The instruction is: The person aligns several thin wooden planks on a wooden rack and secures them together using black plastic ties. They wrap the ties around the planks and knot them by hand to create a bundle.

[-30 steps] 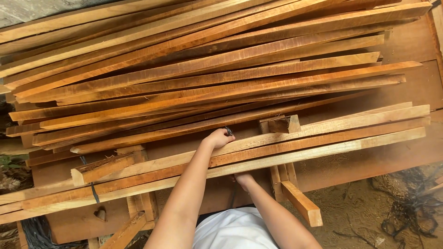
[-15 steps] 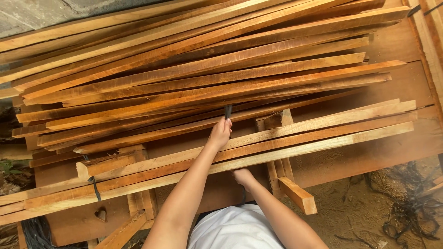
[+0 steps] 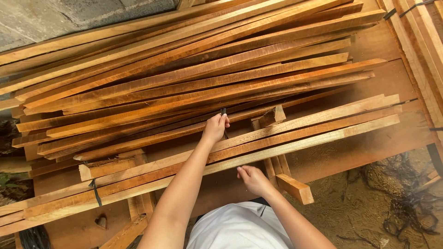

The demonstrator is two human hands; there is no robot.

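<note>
My left hand (image 3: pixel 214 129) reaches out over a pile of long wooden slats (image 3: pixel 194 78) and pinches a thin dark pencil-like tool (image 3: pixel 224 112), whose tip stands up at the pile's near edge. Closer to me, three pale slats (image 3: pixel 323 127) lie side by side across a wooden workbench (image 3: pixel 369 147). My right hand (image 3: pixel 251 177) curls its fingers against the front edge of the nearest pale slat. A short wood block (image 3: pixel 272 115) sticks up just right of my left hand.
A short offcut (image 3: pixel 295 188) juts off the bench front by my right hand. More stacked boards (image 3: pixel 424 41) run along the right side. A black strap (image 3: pixel 94 191) wraps the near slats at the left. Sawdust and dark tangled cord (image 3: pixel 406 207) cover the ground at right.
My left hand has slid a little farther onto the pile, and the dark tool now shows upright in its fingers. My right hand stays at the near slat's edge.
</note>
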